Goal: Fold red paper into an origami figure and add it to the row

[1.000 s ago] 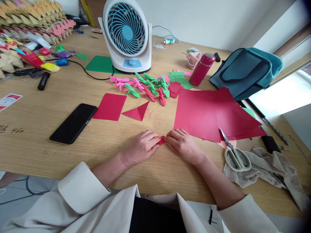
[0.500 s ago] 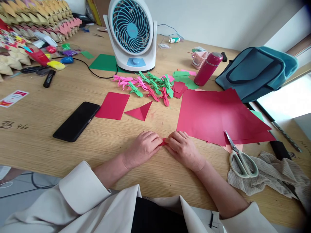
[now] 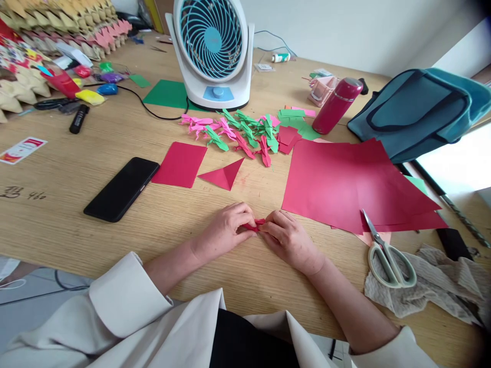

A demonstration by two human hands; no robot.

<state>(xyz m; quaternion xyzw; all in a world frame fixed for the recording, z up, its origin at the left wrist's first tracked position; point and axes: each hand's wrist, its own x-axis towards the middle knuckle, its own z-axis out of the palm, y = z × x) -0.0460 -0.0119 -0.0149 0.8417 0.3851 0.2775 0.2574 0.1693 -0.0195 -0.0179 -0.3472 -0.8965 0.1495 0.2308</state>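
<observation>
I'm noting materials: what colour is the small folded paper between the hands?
The small folded paper piece is deep red, best seen in the head view.

Scissors (image 3: 380, 242) and paper figures (image 3: 250, 135) (folded, bright) suggest a craft workspace.

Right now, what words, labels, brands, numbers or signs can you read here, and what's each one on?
"460": handwritten on the table; the characters left of it are unclear.
Card: print too blurred to read.
Black marker: lettering too small to read.
Tube: label too small to read.
</observation>
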